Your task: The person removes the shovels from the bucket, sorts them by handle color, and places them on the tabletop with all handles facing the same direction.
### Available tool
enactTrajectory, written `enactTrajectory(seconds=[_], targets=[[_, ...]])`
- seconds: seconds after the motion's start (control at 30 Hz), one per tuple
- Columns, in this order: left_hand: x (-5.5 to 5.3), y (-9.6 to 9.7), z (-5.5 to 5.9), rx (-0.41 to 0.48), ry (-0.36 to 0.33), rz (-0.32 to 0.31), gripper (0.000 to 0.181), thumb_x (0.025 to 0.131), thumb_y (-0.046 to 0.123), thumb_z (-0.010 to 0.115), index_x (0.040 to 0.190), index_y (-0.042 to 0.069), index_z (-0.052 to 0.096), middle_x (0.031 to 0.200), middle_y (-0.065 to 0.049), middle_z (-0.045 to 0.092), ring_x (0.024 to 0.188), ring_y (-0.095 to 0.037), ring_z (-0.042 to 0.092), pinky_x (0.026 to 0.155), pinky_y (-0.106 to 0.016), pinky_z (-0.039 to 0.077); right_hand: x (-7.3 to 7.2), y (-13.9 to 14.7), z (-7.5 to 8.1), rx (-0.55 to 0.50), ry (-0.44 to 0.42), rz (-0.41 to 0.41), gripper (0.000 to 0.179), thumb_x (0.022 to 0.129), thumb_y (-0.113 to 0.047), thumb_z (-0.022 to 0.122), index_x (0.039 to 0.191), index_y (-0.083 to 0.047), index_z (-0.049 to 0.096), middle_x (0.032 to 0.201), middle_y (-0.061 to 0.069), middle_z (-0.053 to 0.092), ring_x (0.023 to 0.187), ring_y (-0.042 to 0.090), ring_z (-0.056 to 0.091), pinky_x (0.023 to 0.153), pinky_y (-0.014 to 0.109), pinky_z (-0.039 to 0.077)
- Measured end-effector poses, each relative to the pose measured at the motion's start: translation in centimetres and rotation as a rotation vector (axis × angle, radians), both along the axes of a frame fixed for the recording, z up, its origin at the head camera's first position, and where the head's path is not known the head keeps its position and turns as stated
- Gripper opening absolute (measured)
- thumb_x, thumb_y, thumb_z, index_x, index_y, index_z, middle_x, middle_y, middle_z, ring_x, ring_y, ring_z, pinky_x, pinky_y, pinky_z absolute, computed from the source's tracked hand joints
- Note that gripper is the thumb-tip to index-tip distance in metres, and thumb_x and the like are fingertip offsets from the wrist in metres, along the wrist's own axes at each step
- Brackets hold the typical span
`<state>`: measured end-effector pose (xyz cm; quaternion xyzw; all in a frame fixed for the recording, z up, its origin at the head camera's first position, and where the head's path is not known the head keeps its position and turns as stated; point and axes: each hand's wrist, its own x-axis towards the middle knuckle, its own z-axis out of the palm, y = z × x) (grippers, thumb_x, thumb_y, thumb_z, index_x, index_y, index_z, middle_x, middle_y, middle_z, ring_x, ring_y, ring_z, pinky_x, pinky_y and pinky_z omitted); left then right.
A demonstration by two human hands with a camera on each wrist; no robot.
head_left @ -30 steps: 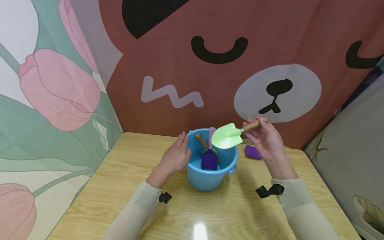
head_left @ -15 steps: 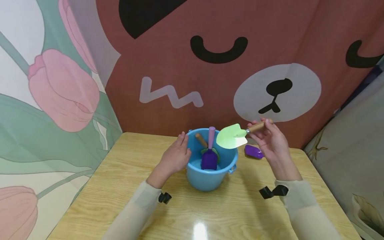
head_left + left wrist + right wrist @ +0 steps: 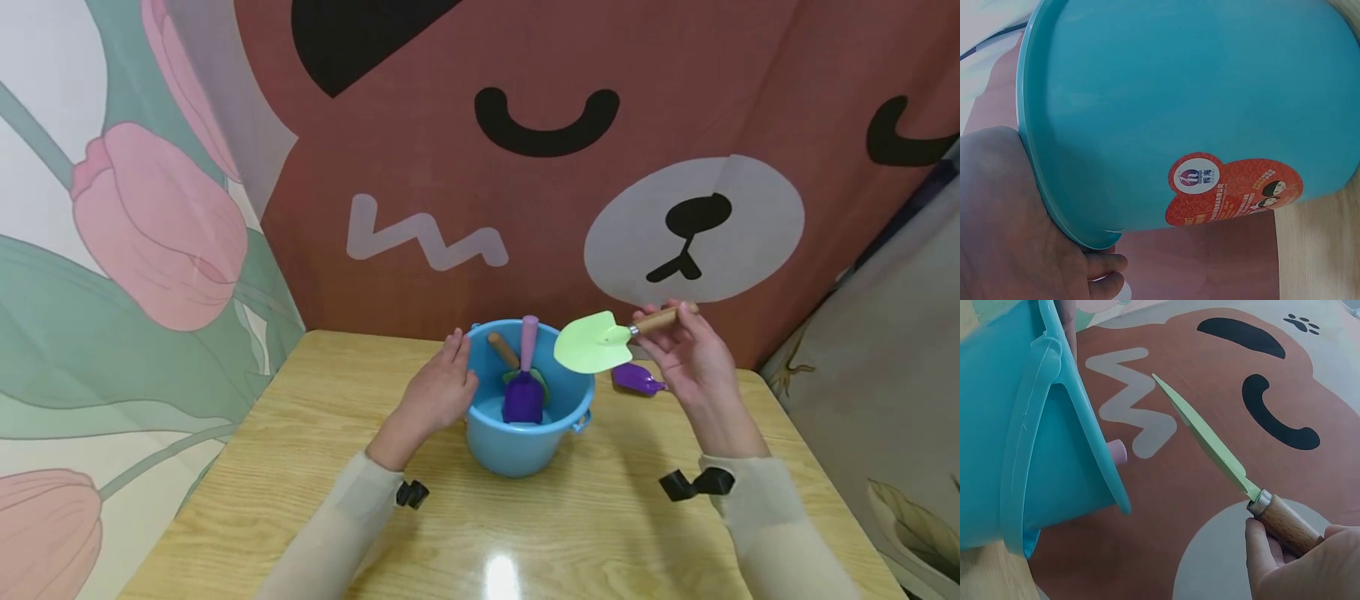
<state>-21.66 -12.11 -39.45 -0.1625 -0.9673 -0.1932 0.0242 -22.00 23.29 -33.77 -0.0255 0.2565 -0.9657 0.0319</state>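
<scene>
My right hand (image 3: 693,358) pinches the wooden handle of a light green trowel (image 3: 596,343), its blade pointing left over the right rim of a blue bucket (image 3: 517,450). In the right wrist view the trowel (image 3: 1204,437) is edge-on, apart from the bucket. My left hand (image 3: 438,387) rests against the bucket's left rim with its fingers extended; the left wrist view shows the palm side (image 3: 1016,231) along the rim. Inside the bucket lie a purple shovel (image 3: 523,400) with a pink handle and a wooden-handled tool (image 3: 503,351), whose green head is partly hidden beneath the shovel.
A small purple scoop (image 3: 636,379) lies on the wooden table (image 3: 315,467) behind and right of the bucket, its handle end hidden by my right hand. A printed bear curtain (image 3: 420,150) hangs right behind the table's back edge.
My right hand has moved to the right with the trowel, whose blade now overlaps less of the bucket. The left hand and the bucket have stayed in place.
</scene>
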Motion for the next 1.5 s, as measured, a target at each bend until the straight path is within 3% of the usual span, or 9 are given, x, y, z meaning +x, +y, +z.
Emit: enactTrajectory(seconds=[0.1, 0.7, 0.93, 1.13, 1.5], targets=[[0.0, 0.0, 0.1, 0.001, -0.002, 0.0, 0.063, 0.108, 0.034, 0.032, 0.16, 0.0, 0.02, 0.169, -0.015, 0.014, 0.156, -0.031, 0.013, 0.124, -0.046, 0.021, 0.2, 0.4, -0.1, -0.006, -0.004, -0.005, 0.017, 0.101, -0.014, 0.06, 0.114, -0.002, 0.06, 0.11, 0.021, 0.067, 0.111, 0.041, 0.068, 0.101, 0.054, 0.049], [0.3, 0.1, 0.2, 0.007, -0.005, -0.01, 0.064, 0.108, 0.035, 0.034, 0.16, 0.0, 0.02, 0.169, -0.015, 0.014, 0.156, -0.03, 0.012, 0.123, -0.047, 0.023, 1.4, 3.1, -1.0, 0.042, -0.065, -0.076, 0.027, 0.099, -0.019, 0.064, 0.124, -0.01, 0.058, 0.117, 0.019, 0.068, 0.115, 0.037, 0.068, 0.098, 0.051, 0.052], [0.3, 0.1, 0.1, -0.004, -0.005, -0.009, 0.064, 0.108, 0.034, 0.033, 0.16, -0.001, 0.019, 0.169, -0.015, 0.014, 0.156, -0.03, 0.011, 0.124, -0.046, 0.022, 1.7, 3.8, -1.4, 0.044, -0.073, -0.101, 0.027, 0.099, -0.019, 0.065, 0.123, -0.009, 0.059, 0.115, 0.02, 0.069, 0.109, 0.038, 0.07, 0.105, 0.051, 0.042], [0.3, 0.1, 0.0, 0.0, 0.002, -0.001, 0.063, 0.108, 0.033, 0.03, 0.16, -0.001, 0.02, 0.169, -0.015, 0.013, 0.157, -0.029, 0.01, 0.125, -0.044, 0.019, 2.0, 4.4, -2.0, 0.033, -0.043, -0.097, 0.024, 0.101, -0.018, 0.061, 0.122, -0.007, 0.059, 0.114, 0.02, 0.068, 0.108, 0.039, 0.07, 0.092, 0.053, 0.056], [0.4, 0.1, 0.1, 0.003, -0.004, 0.002, 0.063, 0.108, 0.033, 0.031, 0.16, -0.001, 0.019, 0.169, -0.015, 0.013, 0.157, -0.029, 0.01, 0.125, -0.045, 0.02, 2.2, 5.6, -3.2, -0.018, -0.065, -0.093, 0.022, 0.1, -0.017, 0.062, 0.12, -0.007, 0.059, 0.112, 0.021, 0.069, 0.107, 0.04, 0.071, 0.089, 0.053, 0.058]])
